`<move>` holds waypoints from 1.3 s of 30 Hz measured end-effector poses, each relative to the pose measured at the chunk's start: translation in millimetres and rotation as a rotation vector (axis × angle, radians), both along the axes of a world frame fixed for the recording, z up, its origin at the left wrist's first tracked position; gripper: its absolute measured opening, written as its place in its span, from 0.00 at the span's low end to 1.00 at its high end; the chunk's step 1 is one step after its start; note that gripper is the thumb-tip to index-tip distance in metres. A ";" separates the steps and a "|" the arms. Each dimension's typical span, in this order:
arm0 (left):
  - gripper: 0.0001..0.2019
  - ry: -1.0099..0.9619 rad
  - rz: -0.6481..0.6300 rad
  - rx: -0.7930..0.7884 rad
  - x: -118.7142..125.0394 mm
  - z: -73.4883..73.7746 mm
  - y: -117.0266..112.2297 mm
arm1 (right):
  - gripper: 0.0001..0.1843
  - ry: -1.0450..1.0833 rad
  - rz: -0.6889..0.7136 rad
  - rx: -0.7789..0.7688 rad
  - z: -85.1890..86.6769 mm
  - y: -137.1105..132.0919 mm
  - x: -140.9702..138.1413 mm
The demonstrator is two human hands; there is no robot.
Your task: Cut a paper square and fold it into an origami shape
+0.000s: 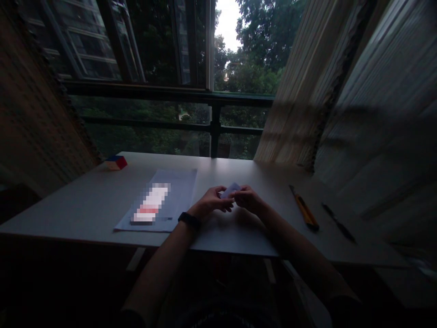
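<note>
A small whitish piece (231,190), paper-like and flat, is held between my two hands above the middle of the table. My left hand (213,199), with a dark band on its wrist, grips the piece from the left, thumb and fingers on either side. On the right edge my right hand (248,198) pinches it, fingers curled. Dim light hides the piece's folds and exact shape. Left of my hands, a large sheet of paper (182,191) lies flat on the table, part of it blurred out by pixel blocks.
The white table (75,205) stands before a window with a dark railing (239,98). A coloured cube (116,162) sits at the back left. To the right lie a yellow utility knife (305,210) and a dark pen-like tool (339,222). Curtains (290,105) hang at both sides.
</note>
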State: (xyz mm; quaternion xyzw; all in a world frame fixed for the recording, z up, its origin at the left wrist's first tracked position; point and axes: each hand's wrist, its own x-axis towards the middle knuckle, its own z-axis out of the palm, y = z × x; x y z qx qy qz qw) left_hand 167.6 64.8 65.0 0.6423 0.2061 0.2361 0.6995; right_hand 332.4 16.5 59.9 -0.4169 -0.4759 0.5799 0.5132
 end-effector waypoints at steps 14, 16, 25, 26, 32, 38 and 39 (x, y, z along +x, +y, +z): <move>0.18 0.118 0.045 0.020 -2.5 -4.3 4.1 | 0.12 0.034 -0.166 0.129 7.5 -0.1 15.7; 0.18 0.124 0.065 0.009 -2.4 -3.7 4.5 | 0.14 0.084 -0.234 0.199 10.6 -0.4 26.5; 0.21 0.005 0.161 -0.036 6.0 -10.2 5.5 | 0.19 -0.310 -0.243 0.210 2.4 5.3 -3.7; 0.22 0.012 0.150 -0.031 6.4 -10.0 5.8 | 0.20 -0.352 -0.270 0.233 1.6 5.8 -7.2; 0.19 0.012 0.283 0.050 12.6 -4.1 12.3 | 0.21 -0.515 -0.135 0.239 0.0 4.2 3.5; 0.15 -0.080 0.463 -0.002 26.9 -0.2 10.8 | 0.21 -0.538 -0.070 0.239 0.9 4.0 4.4; 0.14 -0.098 0.503 -0.028 29.4 1.3 10.7 | 0.21 -0.527 -0.074 0.229 2.1 3.8 3.6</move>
